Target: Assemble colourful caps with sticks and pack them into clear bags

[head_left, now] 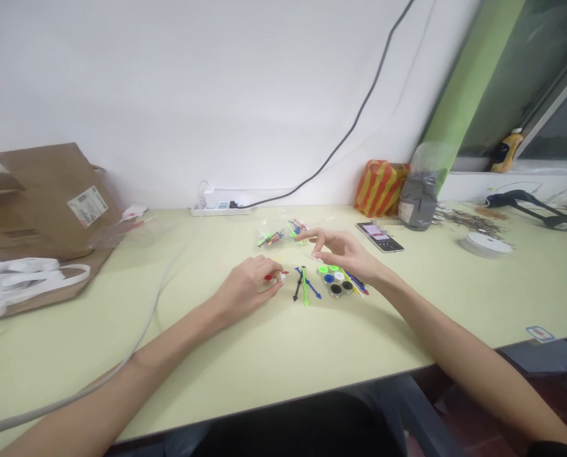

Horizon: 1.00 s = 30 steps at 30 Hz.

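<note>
My left hand (252, 284) rests on the table with its fingers curled round small red and white plastic pieces (268, 278), partly hidden by the fingers. Thumb and forefinger of my right hand (344, 252) come together near a small pale piece (316, 257), too small to make out well. Between the hands lie black, green and blue plastic arrows (305, 289), fanned out. Just below my right hand sit several round clear pieces with green, blue, white and black centres (335, 290). More coloured arrows (358, 284) lie beside them, partly under the hand.
Clear bags of coloured arrows (271, 238) lie behind the hands. A phone (381, 237), a white spool (486, 245), a striped bag (380, 187) and a grey bag (417, 200) are on the right. A cardboard box (50, 197) stands left; a grey cable (145, 327) crosses my left forearm.
</note>
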Motion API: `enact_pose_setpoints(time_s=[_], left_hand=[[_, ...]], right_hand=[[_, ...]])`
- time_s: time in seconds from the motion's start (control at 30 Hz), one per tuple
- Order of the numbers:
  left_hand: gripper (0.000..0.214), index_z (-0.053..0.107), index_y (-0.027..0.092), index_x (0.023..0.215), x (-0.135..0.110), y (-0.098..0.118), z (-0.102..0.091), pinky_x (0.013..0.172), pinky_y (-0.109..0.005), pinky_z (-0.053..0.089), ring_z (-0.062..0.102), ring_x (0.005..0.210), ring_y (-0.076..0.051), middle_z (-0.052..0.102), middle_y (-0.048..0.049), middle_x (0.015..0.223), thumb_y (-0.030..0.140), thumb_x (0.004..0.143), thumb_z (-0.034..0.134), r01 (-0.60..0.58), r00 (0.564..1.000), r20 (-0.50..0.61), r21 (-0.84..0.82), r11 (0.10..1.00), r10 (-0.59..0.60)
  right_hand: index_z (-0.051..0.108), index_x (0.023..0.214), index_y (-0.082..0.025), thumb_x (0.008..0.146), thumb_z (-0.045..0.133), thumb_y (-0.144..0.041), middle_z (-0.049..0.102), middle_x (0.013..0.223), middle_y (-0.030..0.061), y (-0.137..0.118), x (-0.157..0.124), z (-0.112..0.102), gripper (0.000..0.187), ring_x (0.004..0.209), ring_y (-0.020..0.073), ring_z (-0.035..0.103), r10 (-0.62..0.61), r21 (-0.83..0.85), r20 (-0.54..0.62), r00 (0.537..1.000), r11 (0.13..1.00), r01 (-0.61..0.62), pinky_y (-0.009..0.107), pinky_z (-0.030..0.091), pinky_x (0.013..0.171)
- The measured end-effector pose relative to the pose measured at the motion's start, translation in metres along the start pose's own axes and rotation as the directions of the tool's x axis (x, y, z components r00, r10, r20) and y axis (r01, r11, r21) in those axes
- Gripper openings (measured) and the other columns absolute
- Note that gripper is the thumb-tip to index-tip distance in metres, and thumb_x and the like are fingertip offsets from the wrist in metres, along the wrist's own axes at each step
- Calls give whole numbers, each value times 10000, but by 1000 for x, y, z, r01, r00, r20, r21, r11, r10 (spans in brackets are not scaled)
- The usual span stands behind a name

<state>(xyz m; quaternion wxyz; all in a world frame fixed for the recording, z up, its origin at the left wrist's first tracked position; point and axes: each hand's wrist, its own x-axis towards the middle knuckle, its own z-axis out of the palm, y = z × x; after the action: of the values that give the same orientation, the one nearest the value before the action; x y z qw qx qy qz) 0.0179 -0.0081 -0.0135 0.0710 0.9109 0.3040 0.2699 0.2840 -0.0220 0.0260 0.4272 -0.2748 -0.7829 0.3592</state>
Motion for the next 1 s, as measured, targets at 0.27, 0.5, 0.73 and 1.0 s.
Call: enact_pose_setpoints(time_s=[0.27,0.5,0.73,1.0], left_hand=[[241,638,201,1029,2,6,3,667,-263,452,603,778,-147,674,-21,914,420,930,625,238,962,-5,-475,847,-273],[332,649,173,1083,4,9,3,634,-258,464,592,679,-137,680,-25,791,435,884,692,254,936,8,-710,657,-352],[358,668,140,1058,4,14,1,693,-311,538,629,688,-152,720,-70,858,413,838,744,233,928,6,-788,570,-372],[329,656,160,1073,0,15,8,807,-342,574,699,810,-180,740,-73,918,410,870,721,221,948,42,-800,558,-316]], right_hand=[[597,818,-198,848,746,-444,679,827,38,19,10,27,289,786,169,614,130,290,-25,991,950,-117,330,468,781],[557,863,-197,848,725,-527,476,535,-74,11,25,58,371,514,95,404,266,434,-16,964,870,-233,244,322,548],[530,881,-206,836,717,-560,508,527,-82,18,19,80,403,444,77,395,270,433,-157,950,883,-180,215,291,456],[543,842,-203,826,717,-583,558,565,-50,19,11,72,418,468,101,487,254,293,-116,960,932,-211,223,402,446]])
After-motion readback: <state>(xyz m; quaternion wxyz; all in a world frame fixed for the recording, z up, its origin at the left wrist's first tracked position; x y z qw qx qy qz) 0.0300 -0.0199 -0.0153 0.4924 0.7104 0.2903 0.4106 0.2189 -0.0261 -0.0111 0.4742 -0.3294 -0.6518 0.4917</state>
